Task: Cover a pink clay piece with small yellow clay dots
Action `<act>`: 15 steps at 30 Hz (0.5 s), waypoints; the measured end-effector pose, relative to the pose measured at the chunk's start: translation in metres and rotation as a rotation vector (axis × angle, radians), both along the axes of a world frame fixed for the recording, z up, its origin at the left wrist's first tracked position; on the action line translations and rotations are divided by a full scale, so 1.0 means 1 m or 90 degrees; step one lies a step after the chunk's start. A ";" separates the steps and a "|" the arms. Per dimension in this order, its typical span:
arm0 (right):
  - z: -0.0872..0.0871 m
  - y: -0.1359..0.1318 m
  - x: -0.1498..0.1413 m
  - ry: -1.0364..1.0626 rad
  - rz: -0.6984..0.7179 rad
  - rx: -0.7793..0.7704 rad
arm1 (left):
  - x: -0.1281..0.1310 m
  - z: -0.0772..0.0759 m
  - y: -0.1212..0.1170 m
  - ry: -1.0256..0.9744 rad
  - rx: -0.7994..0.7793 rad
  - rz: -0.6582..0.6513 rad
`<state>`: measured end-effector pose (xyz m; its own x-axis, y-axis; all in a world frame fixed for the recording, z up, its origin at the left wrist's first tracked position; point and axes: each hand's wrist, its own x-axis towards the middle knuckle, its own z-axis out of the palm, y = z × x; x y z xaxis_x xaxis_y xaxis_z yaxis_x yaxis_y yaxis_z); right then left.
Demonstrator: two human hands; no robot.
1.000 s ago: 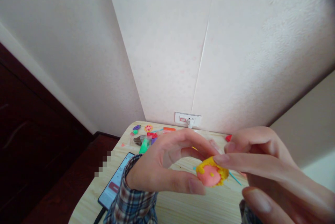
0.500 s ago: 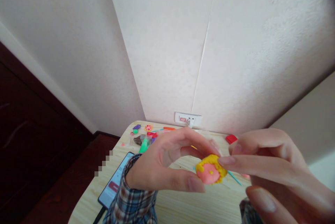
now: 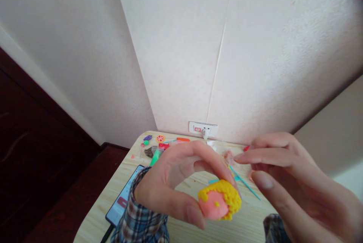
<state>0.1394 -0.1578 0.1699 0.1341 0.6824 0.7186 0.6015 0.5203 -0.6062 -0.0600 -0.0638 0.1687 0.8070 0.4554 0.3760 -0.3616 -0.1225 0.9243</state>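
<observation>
Between the thumb and fingers of my left hand [image 3: 176, 182] is a small lump of modelling clay [image 3: 217, 207]. Its smooth face is pink, and bumpy yellow clay wraps its top and right side, with a yellow dot on the pink. My right hand [image 3: 295, 182] hovers to the right, apart from the clay, thumb and fingers spread with nothing visible between them. Behind the hands, a thin turquoise stick tool [image 3: 245, 183] lies on the table. A crumpled clear wrapper [image 3: 228, 156] is near my right fingertips.
The pale wooden table [image 3: 121, 176] stands against the wall, below a socket [image 3: 203, 128] with a plug. A phone [image 3: 123, 197] with a cable lies at left. Farther back are an orange-handled tool [image 3: 183, 139], a round slice-like clay piece [image 3: 160, 139], a purple clay piece [image 3: 148, 137] and a green packet [image 3: 155, 157].
My right fingers have come off the clay and moved up and apart. My left hand has lowered the clay slightly toward me and to the left.
</observation>
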 end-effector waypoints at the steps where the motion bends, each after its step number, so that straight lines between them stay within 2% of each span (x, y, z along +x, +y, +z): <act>1: 0.002 0.002 -0.002 0.016 0.009 -0.001 | -0.001 0.002 -0.001 -0.007 0.002 -0.012; 9: 0.004 0.008 -0.008 0.110 0.082 -0.035 | 0.005 0.001 -0.006 -0.057 -0.020 -0.010; 15: 0.007 0.011 -0.008 0.162 0.141 -0.052 | 0.005 0.003 -0.006 -0.033 0.008 -0.006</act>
<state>0.1317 -0.1463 0.1769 0.1440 0.7693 0.6225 0.3028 0.5646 -0.7678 -0.0551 -0.0694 0.1713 0.7901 0.4430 0.4237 -0.4105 -0.1311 0.9024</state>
